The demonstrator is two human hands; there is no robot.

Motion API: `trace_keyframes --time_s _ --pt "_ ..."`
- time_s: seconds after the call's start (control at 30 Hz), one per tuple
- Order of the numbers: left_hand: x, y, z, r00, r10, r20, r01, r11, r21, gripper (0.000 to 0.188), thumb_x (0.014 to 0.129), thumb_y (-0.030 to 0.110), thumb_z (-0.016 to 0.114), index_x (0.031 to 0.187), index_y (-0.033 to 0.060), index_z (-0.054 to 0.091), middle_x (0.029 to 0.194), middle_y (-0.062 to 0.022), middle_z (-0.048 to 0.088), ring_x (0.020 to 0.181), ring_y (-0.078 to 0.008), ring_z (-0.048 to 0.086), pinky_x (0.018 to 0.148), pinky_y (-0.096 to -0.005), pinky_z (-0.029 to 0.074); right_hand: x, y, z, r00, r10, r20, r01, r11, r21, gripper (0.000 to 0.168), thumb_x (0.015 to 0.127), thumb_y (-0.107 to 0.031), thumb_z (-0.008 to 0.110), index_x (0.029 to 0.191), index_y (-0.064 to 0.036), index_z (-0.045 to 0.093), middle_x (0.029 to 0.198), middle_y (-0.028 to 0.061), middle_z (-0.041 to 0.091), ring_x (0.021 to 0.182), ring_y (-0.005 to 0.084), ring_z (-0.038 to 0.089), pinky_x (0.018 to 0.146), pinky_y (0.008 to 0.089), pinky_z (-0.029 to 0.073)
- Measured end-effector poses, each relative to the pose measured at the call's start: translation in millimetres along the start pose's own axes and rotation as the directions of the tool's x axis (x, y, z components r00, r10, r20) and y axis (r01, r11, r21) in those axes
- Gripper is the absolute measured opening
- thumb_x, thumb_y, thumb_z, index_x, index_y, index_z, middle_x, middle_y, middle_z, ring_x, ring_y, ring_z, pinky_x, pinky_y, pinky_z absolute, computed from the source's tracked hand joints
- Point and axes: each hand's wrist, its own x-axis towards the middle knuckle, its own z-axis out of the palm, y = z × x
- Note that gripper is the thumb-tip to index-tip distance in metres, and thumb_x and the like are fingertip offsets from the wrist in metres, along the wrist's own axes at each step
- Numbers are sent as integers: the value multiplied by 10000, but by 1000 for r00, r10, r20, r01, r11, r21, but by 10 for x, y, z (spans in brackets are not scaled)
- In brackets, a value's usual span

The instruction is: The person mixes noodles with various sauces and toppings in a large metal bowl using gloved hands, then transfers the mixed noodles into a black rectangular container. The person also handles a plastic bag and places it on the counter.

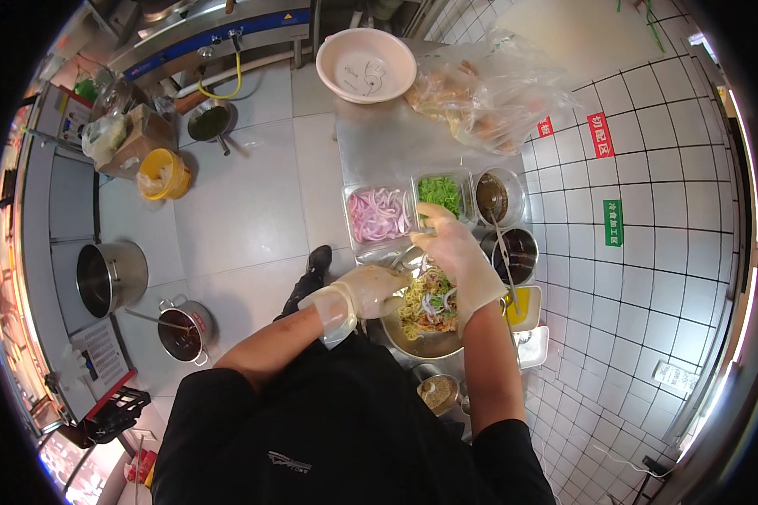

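A stainless-steel mixing bowl [417,346] holds noodles [414,309] topped with sliced onion, chopped greens and brown pieces. My left hand [374,291], in a pale translucent glove, lies over the bowl's left rim with its fingertips by the noodles. Whether it grips the rim is hidden. Gloved too, my right hand [455,249] is above the bowl's far side, fingers apart, with nothing visible between them. Its fingertips are beside a clear tub of chopped green herbs [439,192] and a tub of sliced red onion [379,214].
Right of the tubs stand a container of brown sauce [494,192] and a metal pot of dark liquid [518,252] with a ladle across it. A yellow-filled tray [523,309] is by the tiled wall [575,265]. A pink basin [366,66] and plastic bag [480,95] are farther back.
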Motion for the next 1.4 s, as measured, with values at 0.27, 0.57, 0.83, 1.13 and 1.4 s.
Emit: trace_keyframes --time_s 0.27,0.57,0.83,1.13,1.4 --pt "57 -4 -30 999 -11 36 13 999 -29 526 1097 294 662 1541 13 685 1262 -277 811 1187 -510 766 1085 -604 591 -705 1037 60 939 252 -235 -243 968 66 385 1032 -257 848 1366 -66 838 1330 209 842 1213 363 827 1085 449 629" --pt "78 9 20 1000 2 1 -2 1000 29 415 1077 278 670 1430 65 724 1203 -216 828 1146 -504 749 1050 -603 593 -410 1184 1128 958 154 -241 -227 921 -316 491 1083 -355 803 1480 -91 686 1312 242 814 1221 442 791 1019 523 649" --pt "7 169 -54 992 31 -126 -29 999 16 397 1067 263 695 1405 65 759 1160 -176 833 1143 -458 750 1017 -560 618 -223 1844 1726 967 -38 -252 -137 758 -637 154 1099 -181 694 1230 -107 720 962 89 792 914 262 842 710 411 659" --pt "343 492 137 997 -22 68 2 960 279 489 1096 241 644 1497 -37 661 1287 -231 841 1213 -457 801 1047 -546 639 -1481 1362 1406 950 -40 -311 -77 932 -355 474 1076 -311 747 1523 -160 706 1189 147 865 914 413 856 834 570 705" --pt "519 508 693 975 34 220 -8 993 -121 338 1080 302 665 1017 11 824 1032 -286 816 998 -528 787 935 -619 606 -1999 1567 1331 903 -61 -424 15 994 -111 440 1181 -267 750 1569 -63 712 1441 238 802 1209 400 831 1003 451 675"
